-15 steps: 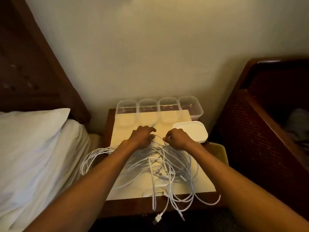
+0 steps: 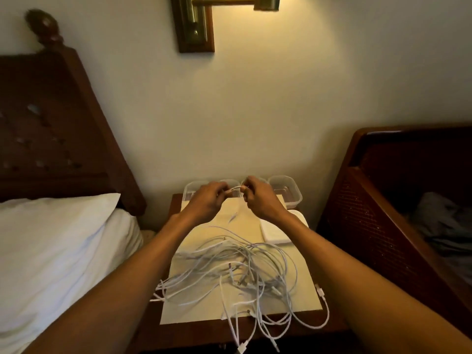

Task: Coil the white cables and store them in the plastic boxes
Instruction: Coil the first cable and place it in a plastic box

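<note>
Lifted since earlier frame: left hand [image 2: 207, 198] and right hand [image 2: 260, 198], up off cable pile [image 2: 242, 267]. Head view: each pinching one white cable [image 2: 235, 188], short span stretched between fingertips; plastic boxes [image 2: 286, 190] just beyond. Judged: singling out first cable; next, pulling it free, then looping.

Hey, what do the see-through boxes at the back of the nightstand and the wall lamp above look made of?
The clear rectangular boxes look like thin glossy plastic: the wooden nightstand shows through their walls. The gold-coloured wall lamp looks like polished brass or brass-plated metal, judging by its yellow sheen; which, I cannot tell.
</note>
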`<state>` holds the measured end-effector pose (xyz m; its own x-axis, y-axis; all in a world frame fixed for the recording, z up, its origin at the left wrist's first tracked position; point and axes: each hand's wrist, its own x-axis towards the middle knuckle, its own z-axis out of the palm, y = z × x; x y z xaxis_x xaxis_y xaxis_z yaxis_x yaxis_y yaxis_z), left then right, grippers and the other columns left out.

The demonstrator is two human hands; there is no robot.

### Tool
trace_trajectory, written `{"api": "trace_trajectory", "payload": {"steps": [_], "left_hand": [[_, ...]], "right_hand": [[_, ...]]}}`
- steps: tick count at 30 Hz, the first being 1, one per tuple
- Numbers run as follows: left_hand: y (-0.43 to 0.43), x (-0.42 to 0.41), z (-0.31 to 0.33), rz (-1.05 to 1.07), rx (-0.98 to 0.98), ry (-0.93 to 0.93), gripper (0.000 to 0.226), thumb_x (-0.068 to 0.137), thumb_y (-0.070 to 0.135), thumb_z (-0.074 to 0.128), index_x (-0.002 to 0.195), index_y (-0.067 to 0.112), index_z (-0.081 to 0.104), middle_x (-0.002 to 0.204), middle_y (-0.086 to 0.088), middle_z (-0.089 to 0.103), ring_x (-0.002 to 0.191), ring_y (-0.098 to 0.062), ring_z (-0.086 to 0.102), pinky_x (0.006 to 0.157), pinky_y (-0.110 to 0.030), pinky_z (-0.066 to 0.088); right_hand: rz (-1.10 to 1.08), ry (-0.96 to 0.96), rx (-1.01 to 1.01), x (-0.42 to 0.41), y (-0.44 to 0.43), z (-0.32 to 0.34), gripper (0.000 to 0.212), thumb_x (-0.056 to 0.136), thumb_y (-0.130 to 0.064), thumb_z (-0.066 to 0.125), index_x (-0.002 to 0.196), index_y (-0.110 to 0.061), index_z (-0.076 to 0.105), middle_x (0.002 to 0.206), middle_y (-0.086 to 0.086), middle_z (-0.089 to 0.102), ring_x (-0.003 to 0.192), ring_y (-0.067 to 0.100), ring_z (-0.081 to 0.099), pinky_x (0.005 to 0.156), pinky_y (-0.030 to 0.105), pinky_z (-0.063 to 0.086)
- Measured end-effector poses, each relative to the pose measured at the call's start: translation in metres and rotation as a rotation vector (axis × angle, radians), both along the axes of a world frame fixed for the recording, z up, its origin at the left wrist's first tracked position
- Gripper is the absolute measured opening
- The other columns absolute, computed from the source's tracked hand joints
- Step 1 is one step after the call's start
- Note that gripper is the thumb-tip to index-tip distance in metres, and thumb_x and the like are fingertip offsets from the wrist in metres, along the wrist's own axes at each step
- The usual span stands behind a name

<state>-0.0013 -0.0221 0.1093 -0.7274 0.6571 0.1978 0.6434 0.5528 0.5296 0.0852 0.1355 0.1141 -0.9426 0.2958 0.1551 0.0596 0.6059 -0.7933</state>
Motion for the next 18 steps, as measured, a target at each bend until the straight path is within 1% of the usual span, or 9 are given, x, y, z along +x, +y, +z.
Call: {"api": "trace_trajectory", "payload": {"steps": [4,5,7,8,10,12,14,16,18], "left_hand": [[-0.033,0.005,0.024,0.038,-0.044,-0.161,0.025,0.096,0.016,0.058,0.074,0.026,0.062,0.065,0.007,0.062,0.059,-0.002,0.057,0.063,-0.027,0.043],[-0.045,0.007,0.029,0.041,-0.091,-0.204,0.026,0.096,0.013,0.058,0.074,0.025,0.062,0.066,0.008,0.063,0.058,-0.001,0.056,0.062,-0.024,0.044],[-0.066,0.013,0.041,0.068,-0.173,-0.279,0.022,0.099,0.014,0.055,0.079,0.020,0.064,0.072,0.005,0.066,0.066,-0.011,0.058,0.059,-0.021,0.043],[-0.074,0.014,0.049,0.086,-0.180,-0.288,0.020,0.100,0.016,0.055,0.083,0.016,0.065,0.074,0.003,0.068,0.069,-0.014,0.059,0.059,-0.021,0.043],[-0.083,0.017,0.070,0.138,-0.148,-0.218,0.017,0.100,0.016,0.055,0.088,0.012,0.066,0.075,0.004,0.068,0.064,-0.009,0.060,0.057,-0.014,0.043],[-0.085,0.021,0.096,0.195,-0.083,-0.138,0.018,0.098,0.010,0.053,0.086,0.017,0.065,0.073,0.006,0.067,0.062,-0.002,0.059,0.054,-0.009,0.042],[-0.084,0.023,0.117,0.230,-0.017,-0.087,0.022,0.098,0.012,0.052,0.084,0.022,0.065,0.077,0.003,0.071,0.069,-0.012,0.065,0.065,-0.020,0.049],[-0.082,0.024,0.135,0.283,0.021,-0.011,0.022,0.100,0.020,0.052,0.086,0.027,0.068,0.082,0.004,0.074,0.078,-0.018,0.067,0.074,-0.032,0.053],[-0.079,0.026,0.154,0.342,0.057,0.092,0.021,0.099,0.028,0.052,0.089,0.029,0.071,0.083,0.009,0.074,0.080,-0.016,0.066,0.075,-0.035,0.054]], "right_hand": [[-0.138,0.156,-0.027,0.006,-0.002,0.052,0.016,0.099,-0.015,0.048,0.093,-0.008,0.060,0.082,0.004,0.063,0.071,0.018,0.054,0.059,0.028,0.038],[-0.175,0.185,-0.045,0.011,0.000,0.066,0.016,0.099,-0.016,0.048,0.094,-0.007,0.061,0.084,0.004,0.063,0.073,0.017,0.054,0.058,0.027,0.038],[-0.212,0.208,-0.058,0.020,0.003,0.090,0.016,0.099,-0.016,0.048,0.094,-0.008,0.061,0.086,0.005,0.064,0.075,0.018,0.056,0.059,0.027,0.040],[-0.217,0.197,-0.052,0.023,0.004,0.098,0.016,0.099,-0.017,0.048,0.094,-0.008,0.060,0.086,0.006,0.064,0.076,0.018,0.056,0.058,0.026,0.040],[-0.213,0.157,-0.054,0.030,0.003,0.111,0.016,0.100,-0.017,0.046,0.096,-0.009,0.059,0.090,0.007,0.065,0.079,0.020,0.058,0.060,0.027,0.044],[-0.203,0.109,-0.091,0.035,0.000,0.122,0.016,0.100,-0.017,0.044,0.099,-0.009,0.059,0.094,0.009,0.067,0.083,0.021,0.062,0.070,0.036,0.053],[-0.191,0.079,-0.119,0.041,-0.003,0.132,0.016,0.100,-0.016,0.044,0.103,-0.009,0.058,0.098,0.012,0.069,0.081,0.020,0.064,0.076,0.039,0.056],[-0.165,0.053,-0.125,0.049,-0.006,0.142,0.015,0.099,-0.014,0.046,0.109,-0.008,0.056,0.103,0.014,0.068,0.082,0.020,0.064,0.070,0.031,0.055],[-0.130,0.027,-0.086,0.055,-0.008,0.151,0.024,0.095,-0.014,0.053,0.118,-0.009,0.051,0.109,0.015,0.065,0.091,0.024,0.064,0.077,0.035,0.056]]}}
